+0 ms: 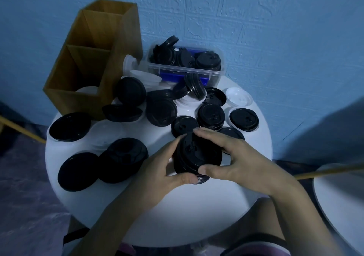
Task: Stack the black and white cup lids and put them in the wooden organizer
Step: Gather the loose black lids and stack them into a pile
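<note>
Stack (pixel 197 158): black lids, mid-table, count unclear; sides hidden by hands.
Left hand (pixel 157 169): fingers curled round its left edge.
Right hand (pixel 234 157): pinching its right edge.
Organizer (pixel 94 68): back left; white lid (pixel 87 90) half hidden inside.

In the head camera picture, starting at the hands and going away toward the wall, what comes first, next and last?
Stack of black lids, gripped by the left hand and right hand → loose black lid → clear plastic box holding more black lids → blue wall.
</note>
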A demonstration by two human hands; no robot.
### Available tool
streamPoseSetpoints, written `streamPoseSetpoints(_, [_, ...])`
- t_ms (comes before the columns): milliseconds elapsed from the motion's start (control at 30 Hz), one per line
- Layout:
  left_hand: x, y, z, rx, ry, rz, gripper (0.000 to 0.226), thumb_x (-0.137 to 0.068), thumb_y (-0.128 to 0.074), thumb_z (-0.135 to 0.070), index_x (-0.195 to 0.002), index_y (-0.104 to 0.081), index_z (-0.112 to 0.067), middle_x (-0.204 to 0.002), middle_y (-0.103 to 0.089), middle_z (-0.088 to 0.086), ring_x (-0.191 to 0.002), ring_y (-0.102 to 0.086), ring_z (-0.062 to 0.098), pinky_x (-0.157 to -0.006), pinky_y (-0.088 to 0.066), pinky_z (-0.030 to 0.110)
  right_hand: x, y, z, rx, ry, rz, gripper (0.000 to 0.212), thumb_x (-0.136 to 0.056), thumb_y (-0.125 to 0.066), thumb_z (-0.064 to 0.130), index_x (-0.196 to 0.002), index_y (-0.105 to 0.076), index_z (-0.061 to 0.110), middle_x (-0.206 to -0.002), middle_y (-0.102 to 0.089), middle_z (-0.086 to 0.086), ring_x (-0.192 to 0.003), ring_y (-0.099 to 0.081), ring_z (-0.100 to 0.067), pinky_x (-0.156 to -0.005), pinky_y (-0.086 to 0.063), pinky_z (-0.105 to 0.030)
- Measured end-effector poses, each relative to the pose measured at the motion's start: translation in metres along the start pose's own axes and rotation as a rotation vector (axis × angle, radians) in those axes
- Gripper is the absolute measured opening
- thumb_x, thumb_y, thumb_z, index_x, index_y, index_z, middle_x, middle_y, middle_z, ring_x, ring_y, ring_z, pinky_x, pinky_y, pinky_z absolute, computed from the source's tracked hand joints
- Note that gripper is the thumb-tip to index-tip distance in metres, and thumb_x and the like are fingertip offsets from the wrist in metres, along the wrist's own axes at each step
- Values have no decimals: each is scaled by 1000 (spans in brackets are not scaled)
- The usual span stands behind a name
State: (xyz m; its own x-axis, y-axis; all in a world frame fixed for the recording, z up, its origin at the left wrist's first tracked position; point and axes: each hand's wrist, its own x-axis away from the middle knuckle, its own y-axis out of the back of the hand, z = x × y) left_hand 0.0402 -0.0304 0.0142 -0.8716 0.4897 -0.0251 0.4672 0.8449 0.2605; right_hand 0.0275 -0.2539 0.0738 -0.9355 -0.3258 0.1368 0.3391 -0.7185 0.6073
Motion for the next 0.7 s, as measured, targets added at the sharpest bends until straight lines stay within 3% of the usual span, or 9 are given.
streamPoseSetpoints(100, [1, -1, -1, -45, 4, -23, 86, -79, -86, -13, -147, -42, -42, -137, -61, -17, -132, -53, 3, -107, -49, 31, 0, 1, 0, 14, 3, 20, 79, -83, -83, 29, -149, -43, 46, -151, -39, 34, -139, -32, 16, -121, -27, -24])
streamPoseSetpoints(333, [3, -2, -4, -39, 11, -39, 79, -80, -85, -16, -143, -46, -45, -134, -63, -15, -126, -60, 9, -105, -51, 38, 1, 0, 5, 175, 27, 1, 79, -85, -78, 39, -152, -36, 46, -155, -31, 34, -141, -26, 17, -120, -24, -18])
streamPoseSetpoints(433, [3, -2, -7, -46, 17, -23, 79, -81, -84, -16, -143, -46, -47, -134, -62, -17, -127, -58, 7, -106, -50, 35, 1, 3, 5, 211, 27, 23, 81, -85, -78, 41, -152, -33, 49, -153, -29, 37, -141, -24, 19, -120, -23, -16])
streamPoseSetpoints(600, [4, -2, -8, -36, 13, -19, 80, -81, -84, -13, -143, -46, -47, -134, -62, -18, -128, -57, 5, -105, -48, 29, 1, 8, 4, 144, 45, 38, 83, -81, -83, 34, -151, -38, 48, -156, -36, 29, -141, -26, 17, -122, -26, -25])
streamPoseSetpoints(700, [4, -2, -11, -39, 6, -12, 79, -82, -83, -12, -142, -45, -46, -133, -63, -19, -128, -56, 1, -103, -48, 21, 2, 10, 7, 232, 59, 28, 86, -81, -81, 37, -151, -35, 51, -157, -33, 31, -142, -26, 17, -121, -26, -21])
